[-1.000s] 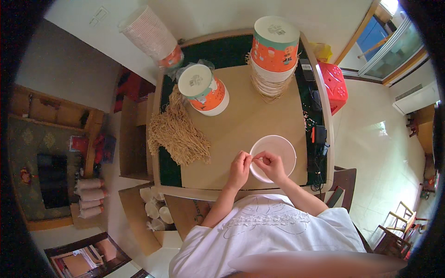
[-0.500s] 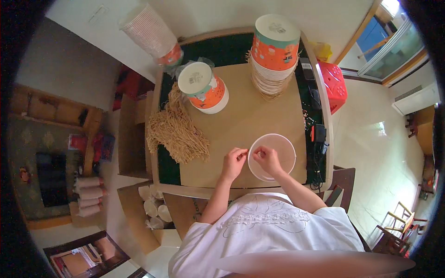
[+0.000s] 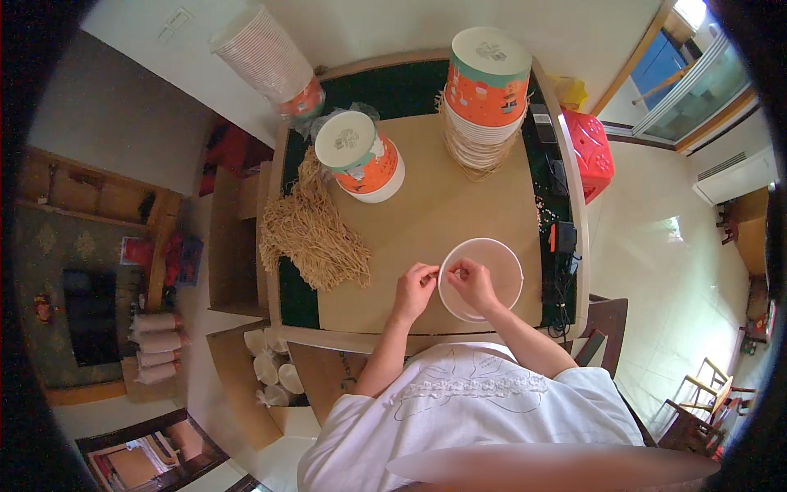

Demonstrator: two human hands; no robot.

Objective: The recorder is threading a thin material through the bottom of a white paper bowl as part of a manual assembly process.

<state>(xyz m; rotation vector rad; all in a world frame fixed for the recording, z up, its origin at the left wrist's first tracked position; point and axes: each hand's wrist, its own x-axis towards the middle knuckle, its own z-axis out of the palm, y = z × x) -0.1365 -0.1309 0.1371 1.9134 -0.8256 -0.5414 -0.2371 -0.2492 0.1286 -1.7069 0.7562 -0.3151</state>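
Observation:
A white paper bucket (image 3: 502, 275) stands near the front edge of the table with its open mouth up. At its left rim, outside the wall, my left hand (image 3: 416, 290) has thumb and fingertips pinched together. My right hand (image 3: 473, 284) reaches over the rim into the bucket, its fingers also closed in a pinch near the same side. Whatever lies between the fingertips of either hand is too small to make out. Left of the hands is a loose pile of tan paper cords (image 3: 316, 242).
An upturned orange-and-green printed bucket (image 3: 369, 168) sits behind the cords. At the back right rises a taller stack of such buckets (image 3: 485, 94), cords hanging round it. Another stack (image 3: 266, 61) leans at the back left. A black cable (image 3: 562, 283) lies along the right edge.

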